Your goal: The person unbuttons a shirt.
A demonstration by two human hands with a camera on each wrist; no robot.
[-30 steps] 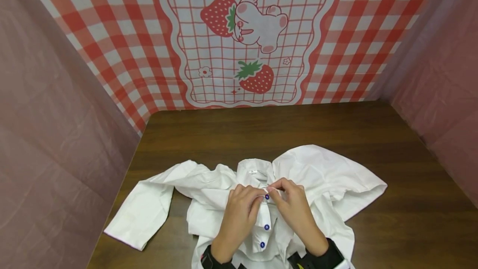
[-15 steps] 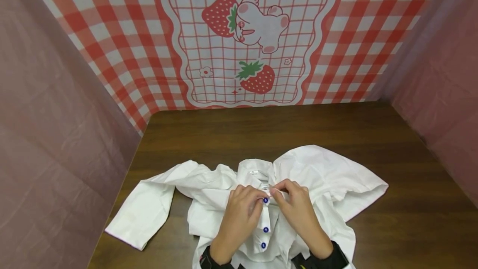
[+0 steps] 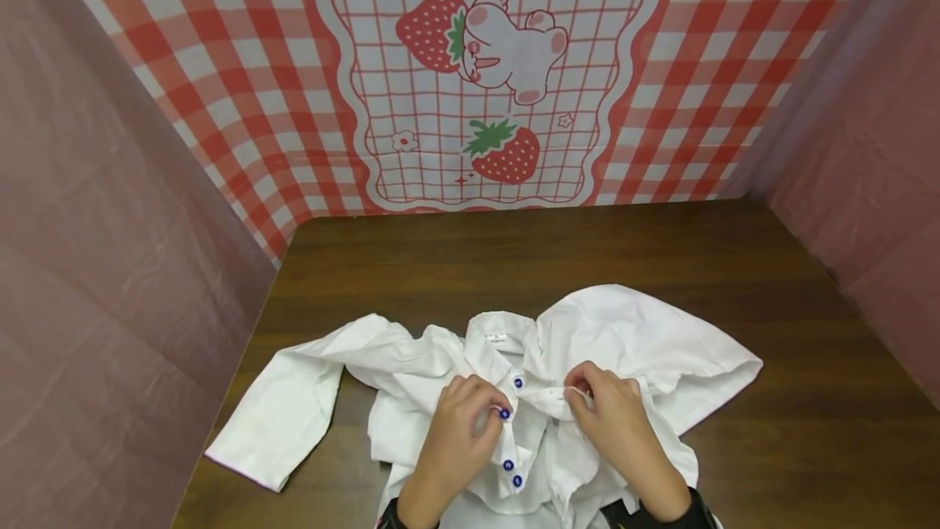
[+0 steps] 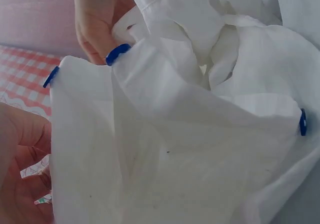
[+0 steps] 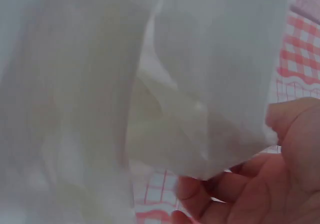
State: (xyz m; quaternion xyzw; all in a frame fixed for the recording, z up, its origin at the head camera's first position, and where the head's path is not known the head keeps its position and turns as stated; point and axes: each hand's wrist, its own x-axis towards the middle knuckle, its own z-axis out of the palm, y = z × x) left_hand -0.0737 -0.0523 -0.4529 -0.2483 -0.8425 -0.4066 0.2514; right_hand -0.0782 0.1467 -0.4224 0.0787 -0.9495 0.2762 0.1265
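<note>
A white long-sleeved shirt (image 3: 433, 357) lies on the table, collar (image 3: 503, 325) at the far side. Blue buttons run down its front; the top button (image 3: 518, 383) sits just below the collar. My left hand (image 3: 458, 435) pinches the button edge of the shirt front beside another blue button (image 3: 504, 414). To its right, my right hand (image 3: 620, 423) pinches the opposite front edge, stretching a strip of cloth (image 3: 547, 401) toward the collar. In the right wrist view, thumb and fingers of the right hand (image 5: 250, 184) hold the cloth's corner. Cloth covers part of the left fingertips in the left wrist view.
The brown wooden table (image 3: 514, 255) extends beyond the shirt. One sleeve (image 3: 286, 415) stretches left, the other sleeve (image 3: 661, 341) right. A red-checked cloth (image 3: 705, 64) hangs behind, with pink curtains (image 3: 110, 268) at both sides.
My hands have parted from the collar area. The right hand moved right and slightly down with its edge; the left shifted slightly down-left. The top button now shows uncovered below the collar.
</note>
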